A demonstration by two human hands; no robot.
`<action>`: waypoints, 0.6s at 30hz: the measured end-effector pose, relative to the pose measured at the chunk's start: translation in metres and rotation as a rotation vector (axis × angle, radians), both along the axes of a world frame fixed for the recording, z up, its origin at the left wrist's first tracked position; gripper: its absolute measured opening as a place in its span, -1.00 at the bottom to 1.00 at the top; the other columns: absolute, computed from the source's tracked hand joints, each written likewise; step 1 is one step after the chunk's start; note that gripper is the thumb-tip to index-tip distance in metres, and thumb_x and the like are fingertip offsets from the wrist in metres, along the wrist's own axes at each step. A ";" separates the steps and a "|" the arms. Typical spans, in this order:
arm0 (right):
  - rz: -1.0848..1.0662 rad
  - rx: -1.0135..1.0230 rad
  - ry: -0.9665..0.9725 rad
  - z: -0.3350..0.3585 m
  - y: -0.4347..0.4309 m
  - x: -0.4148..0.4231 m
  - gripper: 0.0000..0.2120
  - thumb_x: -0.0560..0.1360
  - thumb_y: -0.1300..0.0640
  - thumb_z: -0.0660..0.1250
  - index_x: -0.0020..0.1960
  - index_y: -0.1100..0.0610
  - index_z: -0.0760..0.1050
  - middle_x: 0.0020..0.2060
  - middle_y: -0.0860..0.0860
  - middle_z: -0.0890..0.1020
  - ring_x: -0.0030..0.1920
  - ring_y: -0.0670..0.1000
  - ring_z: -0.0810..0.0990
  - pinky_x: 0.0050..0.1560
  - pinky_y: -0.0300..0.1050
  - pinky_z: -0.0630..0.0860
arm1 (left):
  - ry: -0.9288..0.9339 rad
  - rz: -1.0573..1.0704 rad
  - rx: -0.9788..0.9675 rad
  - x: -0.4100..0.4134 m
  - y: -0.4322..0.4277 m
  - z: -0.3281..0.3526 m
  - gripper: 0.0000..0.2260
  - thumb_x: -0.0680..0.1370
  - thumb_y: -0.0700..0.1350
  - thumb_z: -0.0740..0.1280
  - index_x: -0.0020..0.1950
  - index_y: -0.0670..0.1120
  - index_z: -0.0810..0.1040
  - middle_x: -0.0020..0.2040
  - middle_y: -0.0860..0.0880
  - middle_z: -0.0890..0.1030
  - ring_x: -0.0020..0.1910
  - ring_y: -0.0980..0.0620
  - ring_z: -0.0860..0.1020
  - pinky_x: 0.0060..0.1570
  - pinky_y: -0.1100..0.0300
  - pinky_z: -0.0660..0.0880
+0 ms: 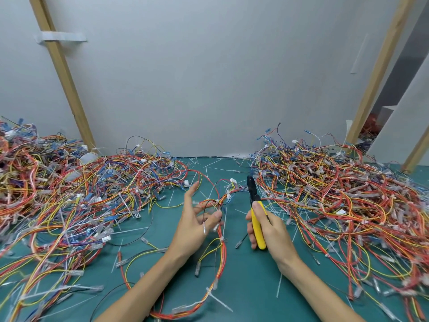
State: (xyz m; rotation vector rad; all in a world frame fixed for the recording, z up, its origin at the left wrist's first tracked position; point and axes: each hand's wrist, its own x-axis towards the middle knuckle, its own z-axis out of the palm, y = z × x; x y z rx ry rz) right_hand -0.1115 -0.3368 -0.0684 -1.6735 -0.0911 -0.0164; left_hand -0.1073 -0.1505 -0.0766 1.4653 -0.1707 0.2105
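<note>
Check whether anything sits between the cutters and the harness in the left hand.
Nothing visible blocks it. The right hand grips the yellow-handled cutters, black tip pointing away; the left hand pinches the wire harness just beside it. Only an open gap above the green mat separates them.

Wiring workshop bench: green cutting mat (243,282), heaped wire harnesses (69,194) both sides, cut zip ties (278,288) strewn.
</note>
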 end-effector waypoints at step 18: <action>0.044 0.384 0.224 0.004 -0.010 0.012 -0.41 0.37 -0.34 0.26 -0.05 0.21 0.56 -0.31 0.16 0.60 -0.40 0.04 0.55 -0.38 -0.13 0.51 | 0.590 -0.314 -0.706 0.003 0.010 0.007 -0.52 0.65 0.00 0.09 0.12 -0.41 0.54 0.08 -0.38 0.61 -0.04 -0.17 0.68 -0.11 0.11 0.65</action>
